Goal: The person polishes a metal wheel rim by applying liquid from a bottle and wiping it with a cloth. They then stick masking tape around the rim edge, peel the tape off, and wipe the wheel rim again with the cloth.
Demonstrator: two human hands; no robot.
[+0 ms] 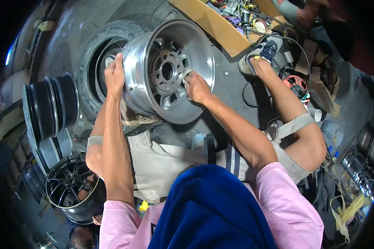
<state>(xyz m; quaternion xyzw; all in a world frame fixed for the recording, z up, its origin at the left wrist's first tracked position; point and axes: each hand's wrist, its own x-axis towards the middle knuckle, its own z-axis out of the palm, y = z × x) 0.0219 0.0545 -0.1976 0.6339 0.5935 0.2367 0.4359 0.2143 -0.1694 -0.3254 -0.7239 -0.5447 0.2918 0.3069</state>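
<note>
A shiny silver wheel rim [137,62] stands on its edge in front of me, its hollow side turned to the right. My left hand [115,76] grips the rim's outer edge on the left, thumb up. Inside the rim, my right hand [196,87] is closed around a small pale cloth or pad [187,79], pressed near the spokes right of the hub. The underside of that cloth is hidden by the fingers. Beneath the rim is a piece of tan material [138,116].
Behind the rim lies a tire [87,79]. Dark rims [43,108] stack at left, near a black spoked wheel [72,184]. A cardboard box [214,29] of tools is at the top. Cables [244,93] and a red tool [294,84] lie right. Another person's head [82,237] shows lower left.
</note>
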